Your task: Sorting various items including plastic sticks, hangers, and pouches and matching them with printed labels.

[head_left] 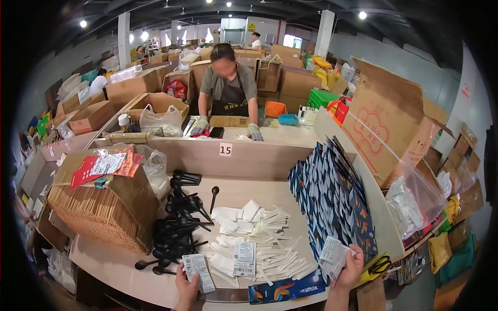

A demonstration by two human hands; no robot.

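Observation:
At the table's front edge my left hand (187,287) grips a white printed packet (199,272) between thumb and fingers. Farther right, a see-through packet with a printed label (333,254) is held in my right hand (351,267). Between the hands, another printed packet (244,259) lies on a spread of white paper packets (236,220) and thin white sticks (282,262). Black plastic spoons (179,223) are heaped left of them. A long stack of dark blue printed sleeves (332,197) leans at the right, and one flat blue sleeve (282,291) lies at the front edge.
A carton packed with thin wooden sticks (104,207) stands at the left. A low partition (259,155) crosses the back, with a gloved co-worker (228,88) behind it. Yellow-handled scissors (377,267) are beside my right hand. A large open carton (381,124) rises at the right.

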